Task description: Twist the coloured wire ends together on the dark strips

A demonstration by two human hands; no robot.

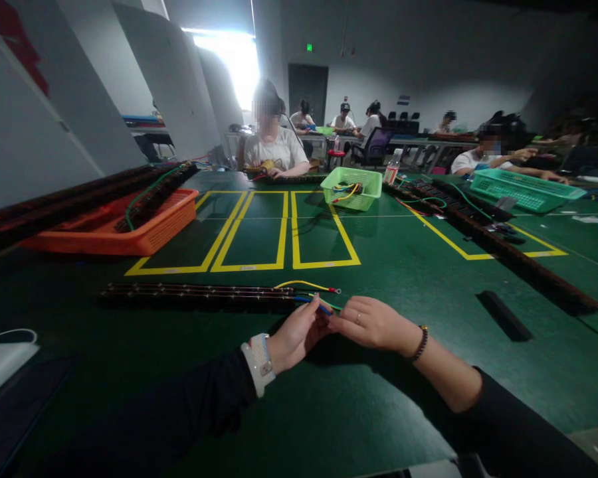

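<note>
A long dark strip (194, 294) lies across the green table (389, 265) in front of me, with yellow (303, 284), blue and green wires coming out of its right end. My left hand (294, 335), with a white watch at the wrist, pinches the blue wire (319, 307) near that end. My right hand (371, 323), with a ring and a bead bracelet, meets it fingertip to fingertip, its fingers curled on the green wire (335, 306).
An orange basket (129, 232) with strips sits at the left, a green basket (351, 188) with wires beyond the yellow floor-tape boxes, and a teal tray (525, 189) at the right. More dark strips (483, 229) run along the right. A small black block (503, 315) lies nearby. Other people sit at the far side.
</note>
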